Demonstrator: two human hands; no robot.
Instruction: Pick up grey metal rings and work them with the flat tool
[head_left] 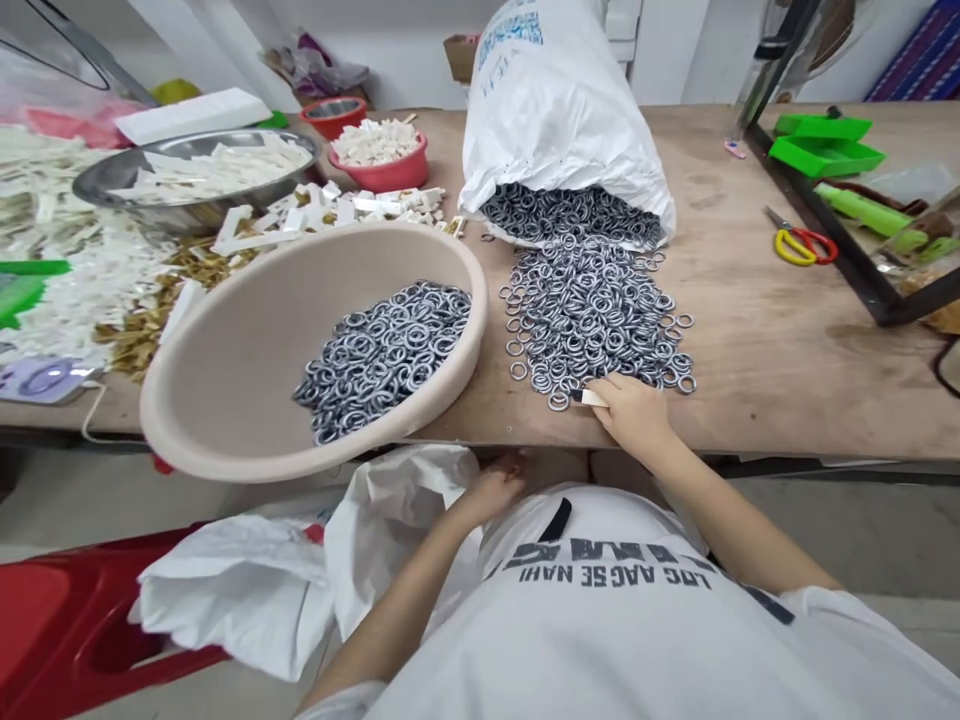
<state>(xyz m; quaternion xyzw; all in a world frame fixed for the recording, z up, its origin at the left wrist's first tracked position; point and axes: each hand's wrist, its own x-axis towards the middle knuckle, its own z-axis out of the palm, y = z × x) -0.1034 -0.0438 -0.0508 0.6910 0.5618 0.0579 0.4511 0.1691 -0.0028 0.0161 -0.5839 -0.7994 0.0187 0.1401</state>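
My right hand [636,412] is closed around a small white strip with a black end [591,398], at the near edge of a pile of grey metal-look rings [592,310]. The black end is close to a ring at the front of the pile. Low at the table's front edge, beside my lap, is my left hand [498,488]; its fingers are shaded and partly hidden. The pile spreads out of the mouth of a white sack [562,120] lying on the table. To the left, a large beige basin [225,370] holds many more rings, heaped on its right side.
Scissors [802,245] and green trays [825,145] lie at right by a black metal frame [825,230]. On the left are a steel bowl [195,205] of white strips, a red bowl [386,172] and heaps of white pieces. A red stool [67,620] stands below.
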